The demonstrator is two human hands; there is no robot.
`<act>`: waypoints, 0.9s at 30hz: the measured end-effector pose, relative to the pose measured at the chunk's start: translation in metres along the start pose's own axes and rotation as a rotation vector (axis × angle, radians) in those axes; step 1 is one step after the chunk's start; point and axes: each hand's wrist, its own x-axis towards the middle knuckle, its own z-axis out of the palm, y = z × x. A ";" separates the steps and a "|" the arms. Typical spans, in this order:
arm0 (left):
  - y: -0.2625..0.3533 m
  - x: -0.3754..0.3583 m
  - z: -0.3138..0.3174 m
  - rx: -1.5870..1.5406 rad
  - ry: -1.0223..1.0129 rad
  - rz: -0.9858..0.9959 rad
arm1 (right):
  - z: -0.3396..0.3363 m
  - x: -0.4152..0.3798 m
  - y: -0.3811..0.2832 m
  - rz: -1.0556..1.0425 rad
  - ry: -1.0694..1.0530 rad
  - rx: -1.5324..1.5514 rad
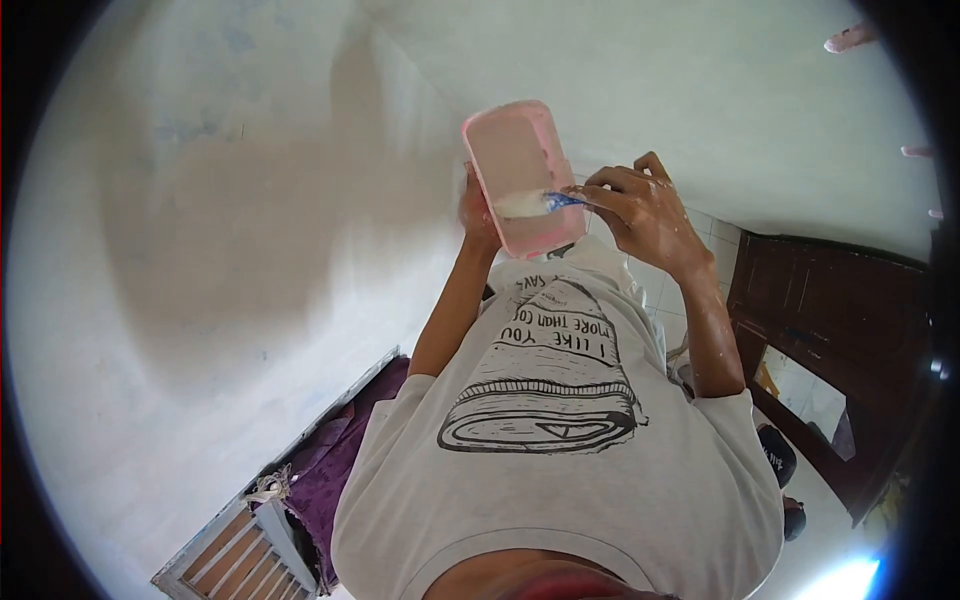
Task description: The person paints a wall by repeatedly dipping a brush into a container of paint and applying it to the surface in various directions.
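My left hand (pixel 478 212) grips the side of a pink plastic tub (pixel 553 135), its fingers partly hidden behind the wall of the tub. The tub is tilted toward me, and its inside looks greyish-white. In my right hand (pixel 640 215), which is spotted with white paint, the fingers pinch a paintbrush (pixel 562 201) with a blue handle. Its pale, wide bristles lie inside the tub near the lower end. How much paint the tub holds is hard to make out.
A pale wall (pixel 230 220) with broad darker patches rises on the left. Purple cloth (pixel 340 450) and a slatted wooden piece (pixel 245 550) stand at lower left. Dark wooden furniture (pixel 820 310) is on the right, above a tiled floor. Pinkish pegs (pixel 850 40) stick out at upper right.
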 end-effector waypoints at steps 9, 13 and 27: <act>0.013 -0.002 0.020 0.022 0.140 -0.097 | -0.009 0.007 0.005 0.000 -0.042 0.021; 0.017 0.004 0.034 0.094 0.044 -0.095 | -0.025 0.015 -0.006 0.032 -0.082 0.039; 0.019 0.004 0.019 0.207 0.155 -0.025 | -0.025 0.037 -0.006 -0.088 -0.166 -0.010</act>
